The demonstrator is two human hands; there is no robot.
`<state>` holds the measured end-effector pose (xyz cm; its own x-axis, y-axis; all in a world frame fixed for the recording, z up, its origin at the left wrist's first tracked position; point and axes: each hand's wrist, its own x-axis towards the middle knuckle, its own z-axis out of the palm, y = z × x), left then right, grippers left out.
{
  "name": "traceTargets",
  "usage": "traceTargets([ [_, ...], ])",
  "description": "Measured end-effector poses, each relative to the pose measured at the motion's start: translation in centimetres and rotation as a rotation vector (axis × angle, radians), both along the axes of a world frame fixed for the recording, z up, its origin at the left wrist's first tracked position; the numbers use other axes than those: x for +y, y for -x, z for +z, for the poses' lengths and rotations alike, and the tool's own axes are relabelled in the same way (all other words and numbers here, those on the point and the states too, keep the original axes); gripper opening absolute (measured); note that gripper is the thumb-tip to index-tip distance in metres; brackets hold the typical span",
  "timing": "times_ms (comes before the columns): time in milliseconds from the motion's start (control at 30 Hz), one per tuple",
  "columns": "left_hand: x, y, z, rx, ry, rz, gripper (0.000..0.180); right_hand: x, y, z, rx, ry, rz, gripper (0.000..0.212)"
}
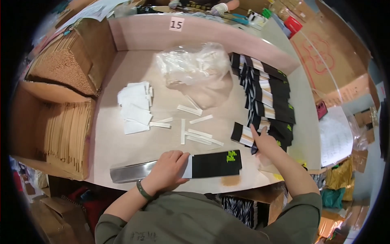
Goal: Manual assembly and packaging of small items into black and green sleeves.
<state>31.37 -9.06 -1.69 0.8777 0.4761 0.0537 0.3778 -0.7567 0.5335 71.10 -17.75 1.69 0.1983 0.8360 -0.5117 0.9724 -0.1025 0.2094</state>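
Near the front edge of the table lies a long, shiny metal board (132, 172), with a black sock (209, 165) bearing green marks over its right part. My left hand (167, 166) is closed over the board where the sock's pale band begins, fingers bent toward the far edge. At the right, my right hand (265, 141) grips a black sock with white and tan stripes (245, 135), beside the near end of a row of overlapping socks (268, 97). My palm hides part of that sock.
Cardboard boxes with packed brown card (67, 134) stand at the left. White cards (135, 105) and several white strips (199, 134) lie mid-table. Farther back sits a clear plastic bag (193, 63). A raised pink board (203, 30) borders the far side. Papers (335, 134) lie at right.
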Motion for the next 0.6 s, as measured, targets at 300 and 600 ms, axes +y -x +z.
traceTargets([
  [300, -0.9, 3.6, 2.0, -0.059, -0.104, -0.050, 0.086, 12.3, -0.5, -0.6, -0.181, -0.203, -0.132, 0.111],
  [600, -0.6, 13.1, 0.8, 0.013, -0.110, 0.428, 0.072, 19.1, 15.0, -7.7, 0.519, -0.737, -0.149, 0.032],
])
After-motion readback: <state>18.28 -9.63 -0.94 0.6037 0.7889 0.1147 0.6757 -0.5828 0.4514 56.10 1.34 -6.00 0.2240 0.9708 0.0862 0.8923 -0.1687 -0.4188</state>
